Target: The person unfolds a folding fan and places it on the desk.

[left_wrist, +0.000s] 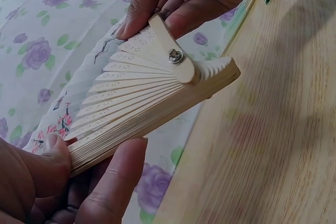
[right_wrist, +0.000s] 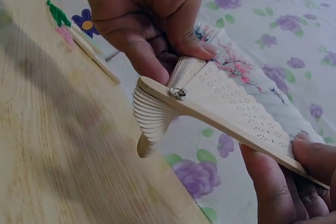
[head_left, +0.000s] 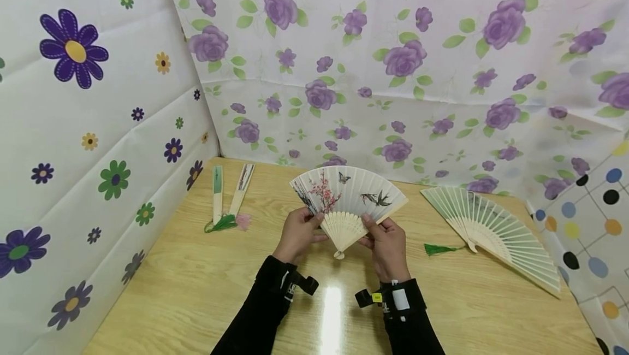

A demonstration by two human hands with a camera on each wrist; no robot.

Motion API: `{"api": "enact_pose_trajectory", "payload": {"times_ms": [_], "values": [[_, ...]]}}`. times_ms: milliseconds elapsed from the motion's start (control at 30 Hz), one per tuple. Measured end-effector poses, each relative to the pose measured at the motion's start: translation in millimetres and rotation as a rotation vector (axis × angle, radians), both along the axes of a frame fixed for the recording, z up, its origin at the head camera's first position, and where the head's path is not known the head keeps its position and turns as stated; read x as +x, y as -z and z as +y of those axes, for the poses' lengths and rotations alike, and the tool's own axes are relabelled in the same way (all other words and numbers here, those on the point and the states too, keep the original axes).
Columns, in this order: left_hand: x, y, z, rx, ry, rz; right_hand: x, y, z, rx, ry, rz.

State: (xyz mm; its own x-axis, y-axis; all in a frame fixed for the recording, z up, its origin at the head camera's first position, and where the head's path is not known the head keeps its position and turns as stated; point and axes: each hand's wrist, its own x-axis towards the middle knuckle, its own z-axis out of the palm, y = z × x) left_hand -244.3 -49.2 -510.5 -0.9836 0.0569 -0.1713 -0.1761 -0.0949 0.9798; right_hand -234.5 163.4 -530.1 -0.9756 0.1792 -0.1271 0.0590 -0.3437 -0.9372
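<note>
White fan point(head_left: 349, 194) partly behind both thumbs point(head_left: 373, 228)

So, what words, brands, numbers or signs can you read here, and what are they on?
None readable.
Yellow label by the right strap: too small.
Right strap: white marks, too small.
Left strap: white marks, too small.
White fan: painted picture, no words I can make out.
Green fan: dark markings, too unclear to tell.

Pale wood-grain tabletop point(head_left: 196, 300), bright glare streak point(head_left: 332, 317) toward near edge. Creased purple-rose cloth point(head_left: 363, 65) behind far edge; daisy-print cloth point(head_left: 113, 131) along left edge; dot-and-line cloth point(head_left: 589, 235) beyond right edge.
</note>
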Motion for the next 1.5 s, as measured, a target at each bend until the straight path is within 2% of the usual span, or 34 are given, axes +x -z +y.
{"api": "enact_pose_trajectory", "payload": {"times_ms": [333,600,933,1233,1500], "values": [[-0.6,0.0,1.2,0.016,-0.012,-0.005,0.3,-1.9,1.4,-0.006,-0.005,0.001],[0.1,-0.7,0.3,0.009,-0.037,0.018,1.5,-1.7,0.2,-0.066,0.016,0.016],[-1.1,-1.6,0.5,0.042,-0.038,0.004,1.9,-2.5,0.5,-0.082,0.018,0.019],[-2.5,1.3,-0.5,0.085,-0.06,-0.015,0.3,1.7,-0.1,-0.137,0.067,0.027],[-2.7,-0.5,-0.4,0.095,-0.068,-0.006,0.0,0.6,0.6,-0.124,0.068,0.027]]}}
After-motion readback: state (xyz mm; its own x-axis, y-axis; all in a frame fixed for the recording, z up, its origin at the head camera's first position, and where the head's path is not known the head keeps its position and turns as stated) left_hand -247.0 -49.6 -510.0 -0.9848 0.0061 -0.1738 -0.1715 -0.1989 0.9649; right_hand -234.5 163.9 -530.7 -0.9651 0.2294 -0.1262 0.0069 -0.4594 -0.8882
